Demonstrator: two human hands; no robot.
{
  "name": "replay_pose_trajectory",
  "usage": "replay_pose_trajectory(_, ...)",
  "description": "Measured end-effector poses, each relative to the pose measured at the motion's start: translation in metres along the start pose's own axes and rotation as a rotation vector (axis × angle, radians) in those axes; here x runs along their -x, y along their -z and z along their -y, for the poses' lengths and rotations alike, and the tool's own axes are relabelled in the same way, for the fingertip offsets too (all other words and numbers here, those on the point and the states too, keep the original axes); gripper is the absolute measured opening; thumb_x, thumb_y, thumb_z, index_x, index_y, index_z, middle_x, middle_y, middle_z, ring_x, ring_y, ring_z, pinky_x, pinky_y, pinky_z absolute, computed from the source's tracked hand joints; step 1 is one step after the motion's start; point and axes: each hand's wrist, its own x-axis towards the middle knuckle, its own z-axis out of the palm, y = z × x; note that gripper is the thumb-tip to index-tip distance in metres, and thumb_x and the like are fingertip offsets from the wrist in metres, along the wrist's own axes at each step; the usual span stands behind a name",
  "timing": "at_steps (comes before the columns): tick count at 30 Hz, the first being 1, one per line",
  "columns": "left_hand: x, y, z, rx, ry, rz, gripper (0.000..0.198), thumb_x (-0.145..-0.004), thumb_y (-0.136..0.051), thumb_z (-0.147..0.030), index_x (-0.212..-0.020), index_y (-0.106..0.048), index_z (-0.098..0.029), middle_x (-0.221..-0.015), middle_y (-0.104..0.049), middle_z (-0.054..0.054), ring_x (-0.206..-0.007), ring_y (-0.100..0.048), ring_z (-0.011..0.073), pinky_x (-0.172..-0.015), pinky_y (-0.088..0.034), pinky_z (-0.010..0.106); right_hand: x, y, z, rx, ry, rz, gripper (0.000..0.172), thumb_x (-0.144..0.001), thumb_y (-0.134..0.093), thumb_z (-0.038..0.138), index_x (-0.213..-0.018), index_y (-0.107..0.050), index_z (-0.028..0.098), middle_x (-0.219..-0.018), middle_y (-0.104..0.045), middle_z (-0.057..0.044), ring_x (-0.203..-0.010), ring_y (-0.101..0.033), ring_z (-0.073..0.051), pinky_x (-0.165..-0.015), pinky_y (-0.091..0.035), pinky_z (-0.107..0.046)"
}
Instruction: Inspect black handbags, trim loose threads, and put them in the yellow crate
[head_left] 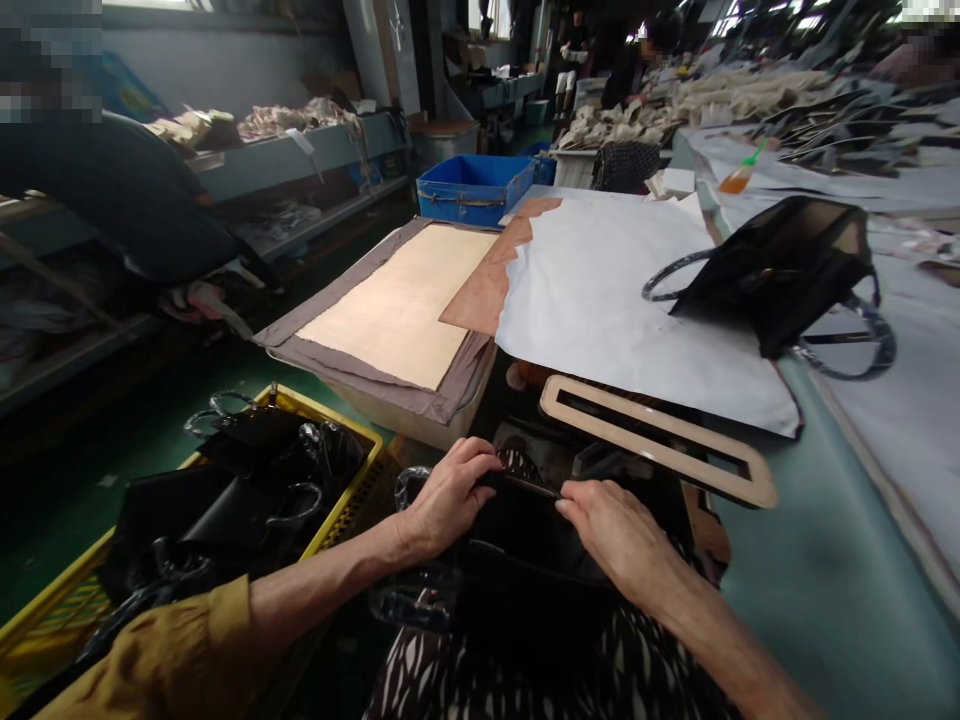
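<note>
Over patterned cloth, left hand and right hand pinch the black bag by its edge, presumably to hold it taut.

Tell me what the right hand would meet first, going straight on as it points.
Pinching the edge of the black bag, the right hand would probably meet the left hand first, though depth is unclear.

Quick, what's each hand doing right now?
Left hand: closed, holding the black bag by its edge.
Right hand: closed, holding the same bag's edge.
</note>
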Motion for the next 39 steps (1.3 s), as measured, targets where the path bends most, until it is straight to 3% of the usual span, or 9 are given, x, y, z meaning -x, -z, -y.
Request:
replay_pose_trajectory(3, 0.009, -0.003, 0.007, -0.064, -0.001, -0.042, 0.035, -0.071, -0.054, -0.006, -0.103, -0.049, -0.019, -0.105, -0.051, 0.004, -0.099, -0.044, 0.0169, -0.088, -0.041, 0.033, 0.003, 0.0, 0.0, 0.002, 0.0, -0.003, 0.021, -0.085, -0.041, 0.024, -0.075, -0.059, 0.021, -0.073, -0.063, -0.005, -0.074, -0.059, -0.018, -0.065, -0.035, -0.026)
replay_pose_trajectory(12, 0.005, -0.003, 0.01, -0.318, -0.105, -0.03, 0.015, -0.08, -0.046, -0.011, -0.086, -0.058, -0.018, -0.09, -0.053, 0.005, -0.087, -0.043, 0.0175, -0.078, -0.041, 0.031, 0.002, 0.0, 0.002, 0.027, 0.027, 0.017, 0.023, -0.085, -0.04, 0.023, -0.071, -0.058, 0.02, -0.071, -0.063, -0.005, -0.071, -0.059, -0.019, -0.064, -0.035, -0.027)
replay_pose_trajectory(17, 0.005, 0.004, 0.004, -0.416, -0.218, 0.106, 0.022, -0.082, -0.033, -0.007, -0.08, -0.053, -0.016, -0.087, -0.053, 0.005, -0.079, -0.042, 0.0165, -0.074, -0.038, 0.03, 0.001, -0.002, 0.0, 0.002, 0.012, -0.02, 0.021, -0.085, -0.041, 0.024, -0.076, -0.06, 0.021, -0.073, -0.062, -0.005, -0.076, -0.058, -0.019, -0.068, -0.037, -0.027)
replay_pose_trajectory(22, 0.014, 0.014, -0.01, -0.494, -0.296, 0.245, 0.013, -0.08, -0.035, -0.011, -0.079, -0.047, -0.016, -0.08, -0.053, 0.006, -0.073, -0.041, 0.0177, -0.073, -0.036, 0.033, -0.001, 0.0, 0.002, -0.009, -0.004, -0.001, 0.022, -0.085, -0.041, 0.024, -0.075, -0.061, 0.021, -0.073, -0.063, -0.006, -0.077, -0.06, -0.02, -0.067, -0.039, -0.028)
replay_pose_trajectory(28, 0.018, 0.017, -0.02, -0.468, -0.247, 0.24, 0.013, -0.081, -0.038, -0.013, -0.073, -0.047, -0.017, -0.071, -0.052, 0.003, -0.073, -0.041, 0.0174, -0.072, -0.034, 0.033, -0.001, 0.0, 0.002, 0.0, -0.029, 0.004, 0.02, -0.084, -0.044, 0.022, -0.083, -0.064, 0.02, -0.084, -0.065, -0.009, -0.091, -0.058, -0.024, -0.073, -0.04, -0.029)
replay_pose_trajectory(33, 0.01, 0.008, -0.008, -0.331, -0.076, 0.066, 0.019, -0.085, -0.039, -0.015, -0.075, -0.054, -0.017, -0.081, -0.054, 0.003, -0.081, -0.043, 0.0162, -0.074, -0.037, 0.029, 0.0, 0.0, 0.0, -0.001, 0.018, -0.011, 0.02, -0.084, -0.045, 0.023, -0.075, -0.063, 0.021, -0.074, -0.065, -0.007, -0.08, -0.06, -0.021, -0.068, -0.038, -0.027)
replay_pose_trajectory(39, -0.003, 0.003, -0.001, -0.24, 0.055, 0.016, 0.006, -0.075, -0.053, -0.014, -0.07, -0.054, -0.017, -0.094, -0.054, 0.003, -0.09, -0.044, 0.0183, -0.081, -0.037, 0.032, 0.0, 0.002, -0.005, -0.06, 0.07, 0.016, 0.024, -0.084, -0.043, 0.025, -0.064, -0.056, 0.021, -0.066, -0.062, -0.002, -0.071, -0.059, -0.017, -0.063, -0.034, -0.024)
